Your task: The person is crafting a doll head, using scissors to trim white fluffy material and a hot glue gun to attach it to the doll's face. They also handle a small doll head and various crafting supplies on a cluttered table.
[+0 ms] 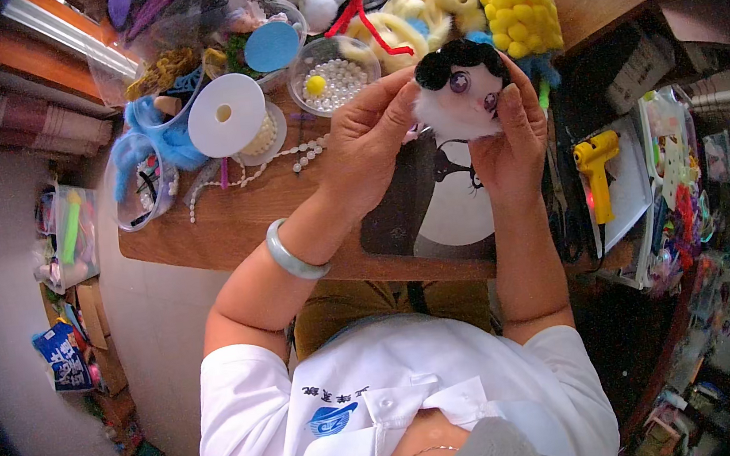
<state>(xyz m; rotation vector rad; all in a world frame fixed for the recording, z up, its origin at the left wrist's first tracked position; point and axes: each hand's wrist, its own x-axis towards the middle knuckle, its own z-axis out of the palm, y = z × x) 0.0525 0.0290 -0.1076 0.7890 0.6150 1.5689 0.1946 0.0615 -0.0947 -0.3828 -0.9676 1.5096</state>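
Note:
Between both hands, above the table, is a small doll head with starry purple eyes, black curled hair on top and white fluff around its lower face. My left hand grips its left side with thumb and fingers. On the other side, my right hand pinches it, the thumb lying near one eye. Part of the head is hidden behind the fingers. Beneath the hands lies a dark mat with a cartoon design. A clear tub of white pearl beads with one yellow pompom stands just beyond my left hand.
A white spool of pearl string and a clear cup stand at left. Yellow pompoms fill a bag at the back. A yellow hot glue gun lies on a white tray at right. Red pipe cleaners lie behind.

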